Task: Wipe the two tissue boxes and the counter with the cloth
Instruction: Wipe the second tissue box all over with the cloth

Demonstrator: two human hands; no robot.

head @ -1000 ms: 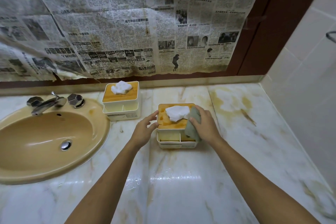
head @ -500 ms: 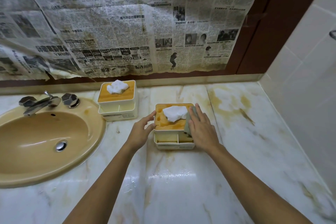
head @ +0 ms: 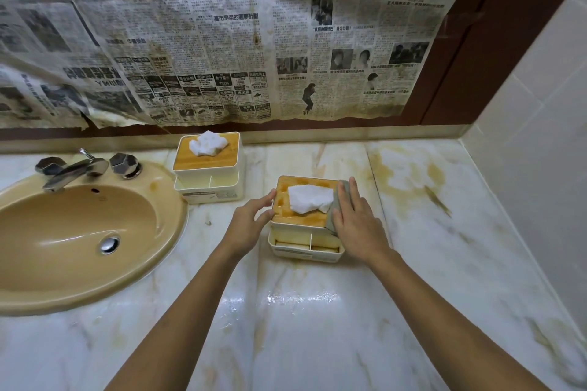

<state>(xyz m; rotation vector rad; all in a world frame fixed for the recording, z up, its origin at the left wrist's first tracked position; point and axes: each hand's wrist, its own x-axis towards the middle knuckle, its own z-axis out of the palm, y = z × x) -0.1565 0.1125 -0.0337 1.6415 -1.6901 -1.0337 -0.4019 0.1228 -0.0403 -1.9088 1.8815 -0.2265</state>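
Observation:
Two white tissue boxes with wooden lids stand on the marble counter (head: 301,320). The near tissue box (head: 286,209) has a white tissue sticking out of its lid. My right hand (head: 355,222) lies flat on the lid's right side and presses a grey cloth (head: 333,209) onto it; most of the cloth is hidden under the palm. My left hand (head: 247,222) grips the box's left edge, thumb on the lid. The far tissue box (head: 208,165) stands untouched near the back wall, beside the sink.
A tan sink (head: 79,238) with a chrome tap (head: 79,168) fills the left. Yellow-brown stains (head: 409,174) mark the counter at the right back. A tiled wall (head: 540,168) closes the right side, and newspaper (head: 222,41) hangs over the back wall.
My right hand slid with the cloth from the box's front right corner up onto the lid's right side. The left hand stayed on the left edge.

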